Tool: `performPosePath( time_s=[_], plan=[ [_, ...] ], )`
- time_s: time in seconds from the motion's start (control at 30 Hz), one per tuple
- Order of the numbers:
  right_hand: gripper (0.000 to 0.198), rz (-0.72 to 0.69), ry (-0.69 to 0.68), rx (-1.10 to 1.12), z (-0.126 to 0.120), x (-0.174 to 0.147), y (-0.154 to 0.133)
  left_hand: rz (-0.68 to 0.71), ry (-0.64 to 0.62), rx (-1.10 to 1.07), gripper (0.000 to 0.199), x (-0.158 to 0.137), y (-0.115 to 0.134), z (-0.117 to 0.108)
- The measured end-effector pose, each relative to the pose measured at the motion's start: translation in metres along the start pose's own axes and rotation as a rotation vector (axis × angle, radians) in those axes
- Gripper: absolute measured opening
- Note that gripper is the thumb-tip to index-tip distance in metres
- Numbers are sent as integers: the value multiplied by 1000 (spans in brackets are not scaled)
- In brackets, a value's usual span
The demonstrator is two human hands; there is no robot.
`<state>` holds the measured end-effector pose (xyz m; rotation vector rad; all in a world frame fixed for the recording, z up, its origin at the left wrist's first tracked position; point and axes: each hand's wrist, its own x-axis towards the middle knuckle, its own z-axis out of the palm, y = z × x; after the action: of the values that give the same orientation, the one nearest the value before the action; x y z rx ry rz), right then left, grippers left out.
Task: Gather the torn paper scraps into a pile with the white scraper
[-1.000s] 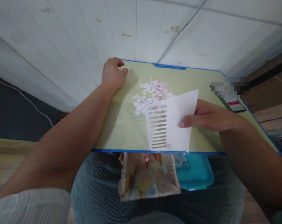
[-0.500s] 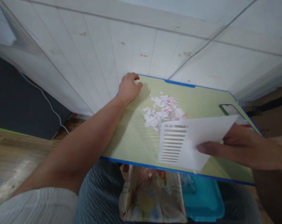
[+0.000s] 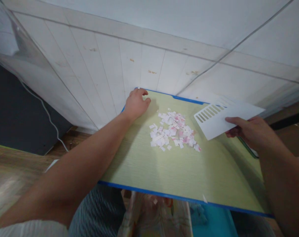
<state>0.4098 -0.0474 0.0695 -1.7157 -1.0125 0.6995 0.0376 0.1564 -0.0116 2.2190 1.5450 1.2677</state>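
Observation:
My right hand (image 3: 248,128) pinches a thin white slotted sheet (image 3: 218,118), thumb on top, and holds it tilted above the right part of the board. A row of slots runs along the sheet's far-left end. At the far left corner of the yellow-green board (image 3: 179,174), my left hand (image 3: 137,102) rests with fingers loosely curved and thumb apart from them. Between the hands lies a spread pile of small white and pink paper pieces (image 3: 174,130), touched by neither hand. Whether the left fingers hook over the board's blue edge is hidden.
Below the board's near edge are a patterned fabric-like container (image 3: 161,220) and a blue tray (image 3: 216,220). A phone-like object (image 3: 248,148) is partly hidden under my right hand. The white panelled wall (image 3: 110,69) stands behind, with a grey cable (image 3: 228,54) on it.
My right hand has moved the slotted sheet up, away from the near edge and the paper pile, and turned it. More of the pile shows. My left hand stays at the corner.

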Motion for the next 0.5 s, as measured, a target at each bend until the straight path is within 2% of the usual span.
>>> performPosePath(
  time_s=[0.1, 0.2, 0.37, 0.5],
  plan=[
    [26, 34, -94, 13, 4, 5, 16, 1, -3, -1, 21, 1, -1, 1],
    [35, 74, -172, 52, 22, 0, 22, -7, -9, -1, 19, 2, -2, 1],
    [36, 0, -286, 100, 54, -25, 5, -29, -16, -19, 19, 2, -3, 0],
    [35, -111, -313, -112, 63, -33, -13, -39, -3, -32, 21, 1, -1, 0]
  ],
)
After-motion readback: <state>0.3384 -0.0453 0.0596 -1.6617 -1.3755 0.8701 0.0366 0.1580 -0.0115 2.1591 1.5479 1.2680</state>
